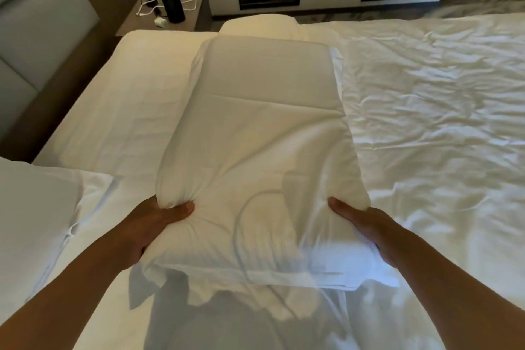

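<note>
Fingers of the left hand (153,227) reach under the near left corner of the pillow (255,136) and are hidden by it. The thumb presses on top and bunches the cloth into folds, so this hand grips the corner. The left forearm comes in from the lower left, with the wrist bent inward.

At the near right corner, the right hand (366,231) mirrors it. Its thumb lies straight along the top, its fingers are tucked out of sight beneath the edge, and the pillow is pinched between them. The right forearm runs in from the lower right.

Lengthwise, the pillow stretches away from the person, between the two hands at its near end. That end is raised above the bed (440,122) and casts a shadow on the sheet, with loose cloth hanging from its near edge. Whether the far end rests on the bed cannot be told.

A second pillow (34,207) lies at the left, just beside the left forearm. Beyond the bed, a nightstand (199,13) carries a black cylinder (172,4) and a white cable (146,6).
</note>
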